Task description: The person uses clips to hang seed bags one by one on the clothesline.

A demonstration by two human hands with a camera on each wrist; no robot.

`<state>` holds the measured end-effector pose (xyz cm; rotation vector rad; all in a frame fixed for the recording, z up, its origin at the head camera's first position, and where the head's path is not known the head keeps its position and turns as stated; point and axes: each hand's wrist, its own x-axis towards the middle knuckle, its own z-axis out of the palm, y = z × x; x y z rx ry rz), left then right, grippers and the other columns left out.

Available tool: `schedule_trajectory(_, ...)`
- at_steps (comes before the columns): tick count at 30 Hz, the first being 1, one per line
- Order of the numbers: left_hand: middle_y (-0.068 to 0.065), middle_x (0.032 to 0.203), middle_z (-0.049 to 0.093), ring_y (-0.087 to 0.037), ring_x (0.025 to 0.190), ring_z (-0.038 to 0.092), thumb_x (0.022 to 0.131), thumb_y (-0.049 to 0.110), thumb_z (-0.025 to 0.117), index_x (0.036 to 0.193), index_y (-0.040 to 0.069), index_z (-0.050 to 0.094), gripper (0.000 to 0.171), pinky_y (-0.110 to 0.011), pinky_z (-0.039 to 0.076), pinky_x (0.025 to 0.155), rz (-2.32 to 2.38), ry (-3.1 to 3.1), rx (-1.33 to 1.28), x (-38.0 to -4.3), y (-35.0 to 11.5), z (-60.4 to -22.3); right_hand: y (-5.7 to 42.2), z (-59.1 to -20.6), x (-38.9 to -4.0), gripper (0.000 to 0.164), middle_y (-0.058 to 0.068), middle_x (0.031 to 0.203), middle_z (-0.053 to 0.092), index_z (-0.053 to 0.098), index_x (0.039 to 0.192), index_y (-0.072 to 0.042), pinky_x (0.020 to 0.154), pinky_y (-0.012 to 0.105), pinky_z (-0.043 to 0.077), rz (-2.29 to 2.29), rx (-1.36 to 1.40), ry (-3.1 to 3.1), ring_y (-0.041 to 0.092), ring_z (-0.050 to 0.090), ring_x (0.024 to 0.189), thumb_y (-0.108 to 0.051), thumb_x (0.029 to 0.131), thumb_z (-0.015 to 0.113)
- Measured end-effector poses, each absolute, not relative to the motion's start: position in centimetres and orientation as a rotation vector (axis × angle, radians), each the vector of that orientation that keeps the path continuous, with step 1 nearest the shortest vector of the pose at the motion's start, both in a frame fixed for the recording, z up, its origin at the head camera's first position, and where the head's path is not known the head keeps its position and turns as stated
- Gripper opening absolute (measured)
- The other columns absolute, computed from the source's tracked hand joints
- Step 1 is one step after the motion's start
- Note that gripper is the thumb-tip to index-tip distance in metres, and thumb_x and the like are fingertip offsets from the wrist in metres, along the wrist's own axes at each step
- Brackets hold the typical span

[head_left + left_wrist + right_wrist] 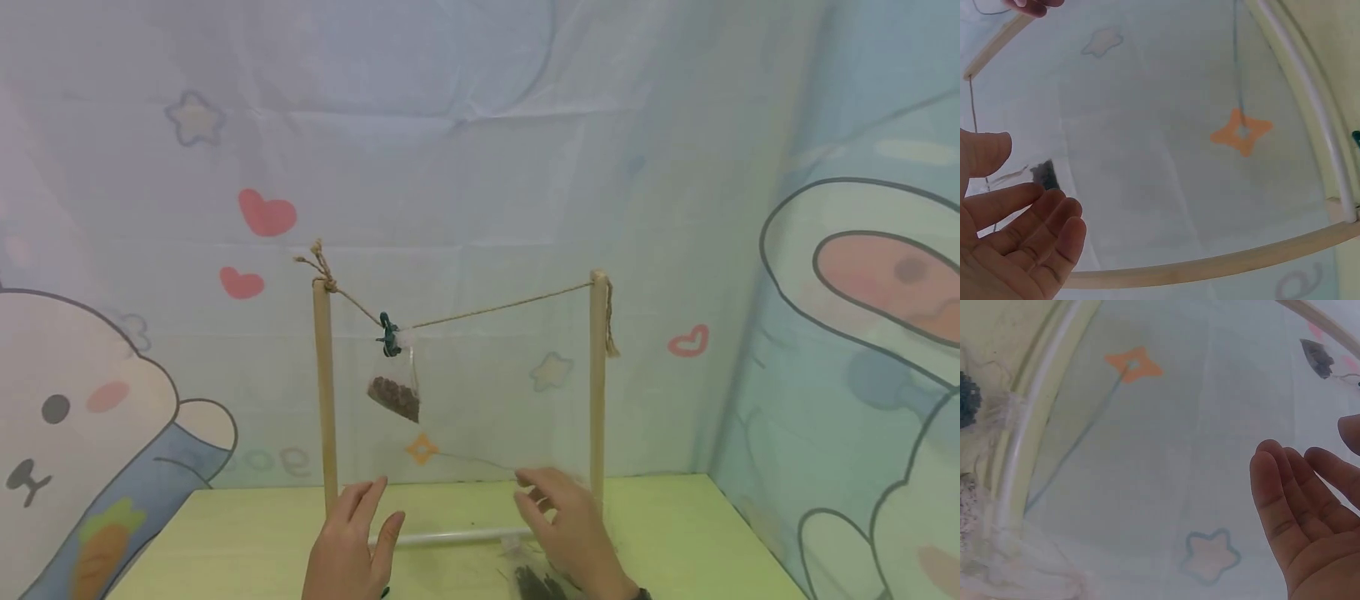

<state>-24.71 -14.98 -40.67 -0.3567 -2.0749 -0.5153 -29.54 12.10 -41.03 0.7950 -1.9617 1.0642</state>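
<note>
A small clear bag point(394, 398) with dark brown bits in its bottom hangs from a twine line point(495, 311), held there by a dark green clip point(389, 337). Below the bag, to its left, my left hand point(348, 546) is raised with relaxed fingers and holds nothing. My right hand point(570, 525) is at the right post's foot, fingers loosely bent, also holding nothing. Under the right hand lies another clear bag point(536, 581) with dark contents, partly hidden. In the left wrist view the hanging bag point(1045, 175) shows just beyond my fingertips.
Two wooden posts, left point(325, 400) and right point(597, 392), carry the twine. A white rod point(457, 537) runs low between them over the yellow-green table point(675, 533). A printed cloth point(480, 167) hangs behind. In the right wrist view, bags point(997, 562) lie beside the rod.
</note>
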Motion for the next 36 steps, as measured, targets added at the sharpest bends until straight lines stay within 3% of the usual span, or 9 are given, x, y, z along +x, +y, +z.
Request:
schedule_trajectory(6, -0.008, 0.106, 0.067, -0.024, 0.088, 0.066, 0.087, 0.016, 0.084, 0.121, -0.002, 0.072, 0.040, -0.033, 0.056, 0.063, -0.513, -2.158, -0.357, -25.0, -14.7, -43.5, 12.4, -43.6, -29.0, 0.023, 0.001, 0.097, 0.074, 0.076, 0.105, -0.001, 0.060, 0.022, 0.057, 1.126, 0.700, -2.006, 0.001, 0.065, 0.076, 0.008, 0.084, 0.075)
schedule_trajectory(12, -0.009, 0.101, 0.066, -0.023, 0.082, 0.065, 0.084, 0.019, 0.086, 0.115, -0.003, 0.073, 0.040, -0.032, 0.056, 0.063, -0.452, -2.155, -0.426, -25.7, -14.8, -45.6, 12.7, -44.9, -28.4, 0.020, 0.002, 0.097, 0.072, 0.076, 0.108, -0.003, 0.063, 0.024, 0.058, 1.197, 0.567, -2.178, 0.003, 0.065, 0.076, 0.002, 0.089, 0.075)
schedule_trajectory(17, -0.008, 0.099, 0.066, -0.023, 0.080, 0.065, 0.089, 0.024, 0.083, 0.112, -0.003, 0.073, 0.037, -0.030, 0.055, 0.063, -0.450, -2.170, -0.470, -25.9, -14.9, -46.8, 13.0, -45.9, -28.5, 0.017, 0.004, 0.099, 0.072, 0.075, 0.111, -0.002, 0.064, 0.023, 0.057, 1.225, 0.550, -2.248, 0.005, 0.066, 0.077, -0.003, 0.093, 0.073)
schedule_trajectory(28, -0.006, 0.097, 0.065, -0.020, 0.080, 0.064, 0.086, 0.012, 0.083, 0.109, -0.004, 0.074, 0.029, -0.027, 0.055, 0.064, -0.599, -2.343, -0.430, -26.0, -15.7, -46.4, 12.0, -48.2, -29.5, 0.011, 0.008, 0.093, 0.072, 0.075, 0.106, -0.002, 0.059, 0.021, 0.055, 1.153, 0.757, -2.226, 0.001, 0.064, 0.074, -0.004, 0.096, 0.069)
schedule_trajectory(36, -0.005, 0.096, 0.065, -0.018, 0.074, 0.064, 0.089, 0.014, 0.080, 0.110, 0.000, 0.075, 0.026, -0.027, 0.052, 0.060, -0.684, -2.516, -0.312, -26.1, -18.0, -45.5, 10.4, -47.7, -29.0, 0.021, 0.015, 0.099, 0.070, 0.073, 0.113, 0.003, 0.062, 0.021, 0.055, 1.200, 0.967, -2.382, -0.001, 0.062, 0.076, -0.012, 0.101, 0.064)
